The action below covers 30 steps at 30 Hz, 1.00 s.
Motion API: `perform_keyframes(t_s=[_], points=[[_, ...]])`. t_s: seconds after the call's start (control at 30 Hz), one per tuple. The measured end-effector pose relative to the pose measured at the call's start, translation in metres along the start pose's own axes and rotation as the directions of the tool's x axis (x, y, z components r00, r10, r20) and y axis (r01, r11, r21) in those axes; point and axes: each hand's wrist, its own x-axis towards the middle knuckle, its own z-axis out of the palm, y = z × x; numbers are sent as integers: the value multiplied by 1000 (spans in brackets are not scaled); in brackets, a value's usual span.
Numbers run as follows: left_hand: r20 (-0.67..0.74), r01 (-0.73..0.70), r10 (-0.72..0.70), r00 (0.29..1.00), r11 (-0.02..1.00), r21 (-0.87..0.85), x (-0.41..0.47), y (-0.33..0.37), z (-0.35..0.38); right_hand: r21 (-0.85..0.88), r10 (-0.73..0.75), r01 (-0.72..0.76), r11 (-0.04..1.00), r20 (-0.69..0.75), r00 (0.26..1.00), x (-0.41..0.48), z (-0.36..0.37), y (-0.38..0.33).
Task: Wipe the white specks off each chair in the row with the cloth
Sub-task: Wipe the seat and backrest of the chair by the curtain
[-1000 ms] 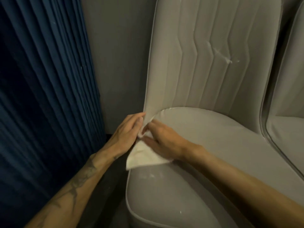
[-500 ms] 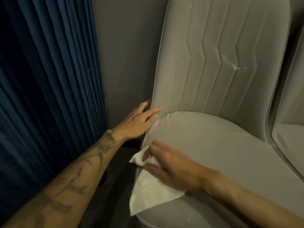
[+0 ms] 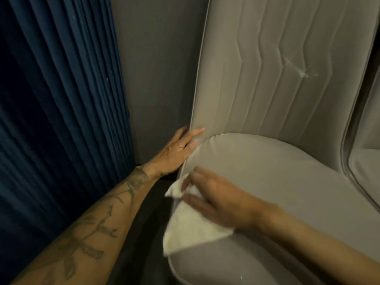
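**Desk:** Since a second ago, what has shifted?

**Operator:** My hands have parted. My left hand [image 3: 176,151] has stayed at the corner where the backrest [image 3: 257,79] meets the seat [image 3: 277,182]. My right hand [image 3: 218,204] has dragged the cloth [image 3: 191,229] down the seat's left edge, toward me.

**Desk:** Fingers?

**Operator:** The left ones are straight and close together, flat against the chair [image 3: 308,212], with the tips on the backrest's piped edge. The right hand is blurred. Its fingers reach across the cloth, with a bunch of it caught between thumb and forefinger.

**Desk:** And where is the cloth now?

**Operator:** It lies on the seat's left rim, with one corner hanging past it.

**Desk:** Room to move?

**Operator:** Tight on the left. The grey wall [image 3: 156,68] and blue curtain [image 3: 61,99] stand just beside the chair, and my left forearm [image 3: 107,219] fills that gap. To the right the seat is open up to the next chair [image 3: 368,171]. A white smear [image 3: 296,67] sits high on the backrest, and a speck [image 3: 240,277] lies near the seat's front edge.
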Motion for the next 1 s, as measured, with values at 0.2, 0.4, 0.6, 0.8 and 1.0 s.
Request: perform_keyframes(t_s=[0.2,0.4,0.6,0.8,1.0], points=[[-19,10,-10,1000,1000,-7,-4,5,3,-59,126,-132,990,-88,988,6,10,1],[-44,-1,0,999,1000,-14,-9,9,8,-6,-38,38,999,11,999,-20,1,-25],[-76,41,-45,996,998,-43,-24,18,10,-74,198,-205,976,-95,976,0,11,-3],[-130,114,-117,984,993,-34,-38,29,17,-2,45,-45,999,-18,999,-60,-1,-35],[-186,181,-178,966,983,0,-52,44,27,-51,332,-347,937,-189,924,-41,3,1]])
